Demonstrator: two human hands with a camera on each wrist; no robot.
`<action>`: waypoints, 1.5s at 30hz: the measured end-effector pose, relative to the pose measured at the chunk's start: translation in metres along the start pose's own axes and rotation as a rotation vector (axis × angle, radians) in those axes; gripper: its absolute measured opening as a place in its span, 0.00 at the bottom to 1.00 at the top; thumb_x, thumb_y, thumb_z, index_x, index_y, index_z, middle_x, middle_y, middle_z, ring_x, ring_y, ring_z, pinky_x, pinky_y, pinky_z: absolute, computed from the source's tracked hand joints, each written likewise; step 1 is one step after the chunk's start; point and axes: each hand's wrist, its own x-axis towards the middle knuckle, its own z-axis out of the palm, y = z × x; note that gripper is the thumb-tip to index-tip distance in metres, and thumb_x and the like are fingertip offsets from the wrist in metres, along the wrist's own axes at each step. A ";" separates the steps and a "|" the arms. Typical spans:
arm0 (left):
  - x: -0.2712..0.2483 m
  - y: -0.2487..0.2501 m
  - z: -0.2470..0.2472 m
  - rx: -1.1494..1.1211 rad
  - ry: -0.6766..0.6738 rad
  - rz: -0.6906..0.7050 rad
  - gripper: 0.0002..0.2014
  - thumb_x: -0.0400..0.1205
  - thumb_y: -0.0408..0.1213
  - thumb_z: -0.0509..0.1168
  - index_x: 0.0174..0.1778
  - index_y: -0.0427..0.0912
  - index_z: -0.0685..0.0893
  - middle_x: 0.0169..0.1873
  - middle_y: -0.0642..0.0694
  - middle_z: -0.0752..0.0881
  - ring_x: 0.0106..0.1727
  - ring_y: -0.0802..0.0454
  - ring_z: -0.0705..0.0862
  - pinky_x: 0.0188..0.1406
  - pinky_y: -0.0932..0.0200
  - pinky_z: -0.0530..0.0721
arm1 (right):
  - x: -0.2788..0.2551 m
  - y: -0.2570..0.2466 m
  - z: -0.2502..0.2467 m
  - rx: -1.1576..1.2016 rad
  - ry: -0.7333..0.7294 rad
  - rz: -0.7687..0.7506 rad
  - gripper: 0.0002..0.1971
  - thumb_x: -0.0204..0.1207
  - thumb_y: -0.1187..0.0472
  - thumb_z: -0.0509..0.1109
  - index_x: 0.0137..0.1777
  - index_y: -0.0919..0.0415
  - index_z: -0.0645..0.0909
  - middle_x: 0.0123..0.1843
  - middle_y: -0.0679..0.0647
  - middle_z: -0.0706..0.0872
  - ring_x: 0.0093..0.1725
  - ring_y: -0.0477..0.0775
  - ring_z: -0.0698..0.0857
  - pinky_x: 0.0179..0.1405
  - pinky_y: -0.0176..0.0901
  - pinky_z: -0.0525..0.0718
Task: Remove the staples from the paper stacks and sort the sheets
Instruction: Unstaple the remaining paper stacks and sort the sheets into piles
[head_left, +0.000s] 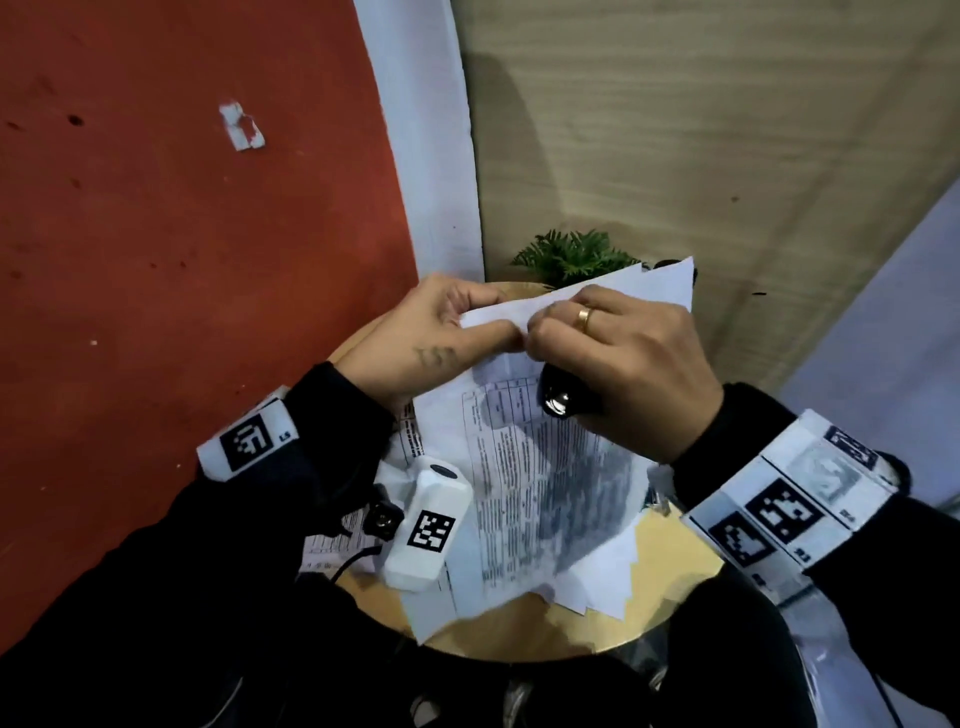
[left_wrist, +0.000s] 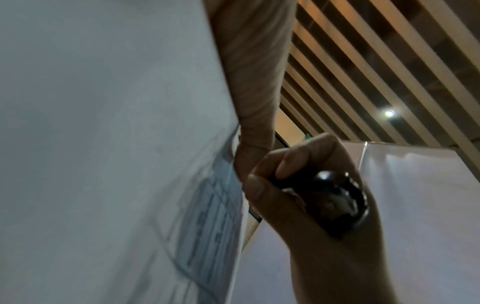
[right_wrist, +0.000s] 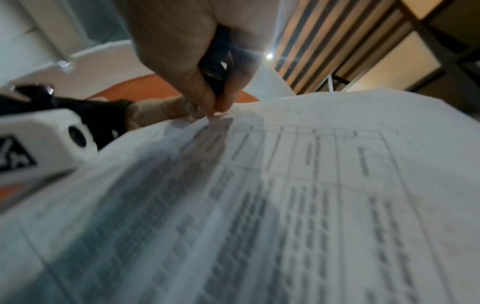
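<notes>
A stapled stack of printed sheets (head_left: 545, 493) hangs tilted above a round wooden table (head_left: 670, 561). My left hand (head_left: 467, 325) pinches the stack's upper corner between thumb and fingers; its finger (left_wrist: 254, 61) lies along the paper edge (left_wrist: 103, 144). My right hand (head_left: 550, 332) grips a black staple remover (head_left: 558, 400), fingers curled round it, right at that same corner. In the right wrist view the staple remover (right_wrist: 218, 61) points down to the corner of the stack (right_wrist: 285, 205), where the fingertips (right_wrist: 207, 102) meet the paper. The staple itself cannot be made out.
More printed sheets (head_left: 332, 545) lie on the table under my left forearm. A small green plant (head_left: 571, 257) stands at the table's far edge, behind the raised paper. A red wall (head_left: 182, 260) is on the left, a pale wood-pattern panel (head_left: 727, 130) behind.
</notes>
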 end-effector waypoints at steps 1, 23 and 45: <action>0.000 0.001 0.001 -0.039 0.000 -0.018 0.19 0.80 0.18 0.58 0.35 0.46 0.82 0.21 0.63 0.84 0.26 0.74 0.81 0.29 0.82 0.73 | 0.000 0.000 -0.001 -0.005 0.004 -0.023 0.09 0.71 0.71 0.63 0.46 0.58 0.77 0.37 0.56 0.88 0.34 0.60 0.84 0.20 0.44 0.79; 0.001 -0.003 -0.002 0.434 0.193 0.108 0.09 0.73 0.51 0.71 0.47 0.69 0.84 0.43 0.62 0.89 0.51 0.66 0.86 0.42 0.60 0.79 | 0.016 0.008 -0.009 0.466 -0.193 0.628 0.07 0.63 0.60 0.67 0.41 0.59 0.77 0.35 0.55 0.86 0.37 0.59 0.83 0.37 0.58 0.81; -0.001 -0.009 0.008 0.391 0.389 0.102 0.10 0.73 0.43 0.62 0.39 0.46 0.89 0.29 0.46 0.86 0.30 0.61 0.80 0.33 0.63 0.72 | 0.021 -0.020 0.005 1.201 0.224 1.434 0.18 0.67 0.82 0.67 0.31 0.58 0.70 0.29 0.57 0.75 0.21 0.45 0.77 0.20 0.27 0.72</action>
